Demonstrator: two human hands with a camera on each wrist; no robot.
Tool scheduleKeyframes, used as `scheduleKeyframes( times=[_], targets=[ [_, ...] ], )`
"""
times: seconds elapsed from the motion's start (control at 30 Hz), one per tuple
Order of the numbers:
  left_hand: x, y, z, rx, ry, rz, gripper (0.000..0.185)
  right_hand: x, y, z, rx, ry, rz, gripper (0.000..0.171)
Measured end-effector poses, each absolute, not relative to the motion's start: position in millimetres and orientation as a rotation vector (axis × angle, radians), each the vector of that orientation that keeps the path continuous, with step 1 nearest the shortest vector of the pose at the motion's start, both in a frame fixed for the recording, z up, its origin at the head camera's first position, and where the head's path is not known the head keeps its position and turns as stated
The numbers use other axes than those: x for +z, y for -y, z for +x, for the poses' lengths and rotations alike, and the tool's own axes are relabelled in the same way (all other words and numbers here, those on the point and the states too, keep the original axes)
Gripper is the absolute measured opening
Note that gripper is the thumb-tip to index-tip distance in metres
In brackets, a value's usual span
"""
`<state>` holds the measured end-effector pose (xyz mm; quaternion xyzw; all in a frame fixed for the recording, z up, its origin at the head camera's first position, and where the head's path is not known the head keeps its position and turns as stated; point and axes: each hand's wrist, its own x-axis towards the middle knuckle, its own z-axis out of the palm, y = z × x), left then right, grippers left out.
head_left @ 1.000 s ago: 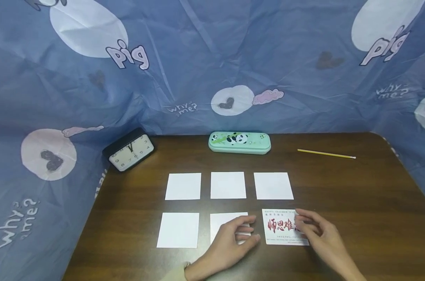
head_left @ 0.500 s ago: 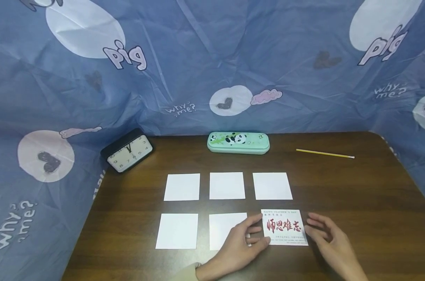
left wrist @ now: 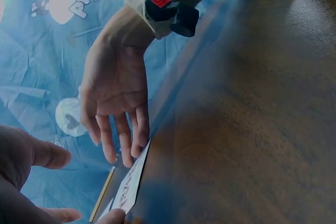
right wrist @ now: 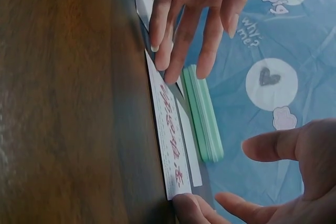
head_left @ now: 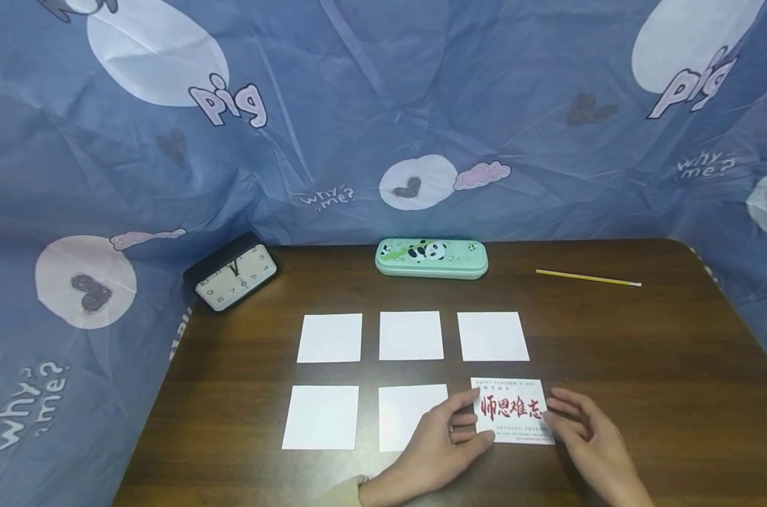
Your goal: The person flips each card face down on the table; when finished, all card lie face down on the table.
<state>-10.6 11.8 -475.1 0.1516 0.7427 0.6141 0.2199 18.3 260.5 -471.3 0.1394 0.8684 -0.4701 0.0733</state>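
A white card with red Chinese characters [head_left: 513, 407] lies flat on the table at the right end of the nearer row. My left hand [head_left: 443, 440] is at its left edge, fingers loosely bent, index finger and thumb tips over or against that edge. Across the card, my right hand [head_left: 595, 440] has its fingertips at the right edge. In the right wrist view the right hand's finger [right wrist: 189, 208] meets the card's end [right wrist: 168, 129], while the left hand [right wrist: 194, 19] has nearly straight fingers. A blank white card [head_left: 405, 415] is partly hidden behind the left hand.
More blank cards lie flat: one at the near left [head_left: 322, 417], and a farther row with left [head_left: 329, 338], middle [head_left: 411, 336] and right [head_left: 494, 336] cards. Behind stand a black clock [head_left: 234, 274], a green panda pencil case [head_left: 431, 258] and a yellow pencil [head_left: 586, 277].
My right hand has drawn back from over the printed card to its right edge, uncovering the characters. The left hand has moved right to the card's left edge.
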Motion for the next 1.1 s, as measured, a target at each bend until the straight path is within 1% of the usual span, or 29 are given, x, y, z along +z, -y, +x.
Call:
scheduleKeyframes(
  times=[0.33, 0.6, 0.73, 0.9, 0.97, 1.1],
  targets=[
    [-473.8, -13.1, -9.0, 1.678, -2.053, 0.409, 0.063, -477.7, -262.2, 15.9, -1.688, -2.415, 0.502, 0.047],
    [-472.3, -13.3, -9.1, 1.674, -2.065, 0.405, 0.064, -474.2, -262.0, 14.1, -1.705, -2.338, 0.567, 0.051],
    [-472.6, -13.4, -9.1, 1.662, -2.077, 0.418, 0.063, -473.9, -262.4, 12.8, -1.700, -2.337, 0.591, 0.050],
    [-470.7, -15.2, -10.2, 1.610, -2.126, 0.433, 0.065, -473.2, -267.8, 10.9, -1.778, -2.301, 0.572, 0.053],
    [-469.6, -16.7, -11.0, 1.588, -2.140, 0.458, 0.065, -472.9, -269.2, 10.3, -1.840, -2.279, 0.553, 0.051],
    [-467.5, -19.8, -11.7, 1.503, -2.221, 0.554, 0.066, -472.7, -268.9, 8.6, -1.937, -2.201, 0.539, 0.038]
  ],
)
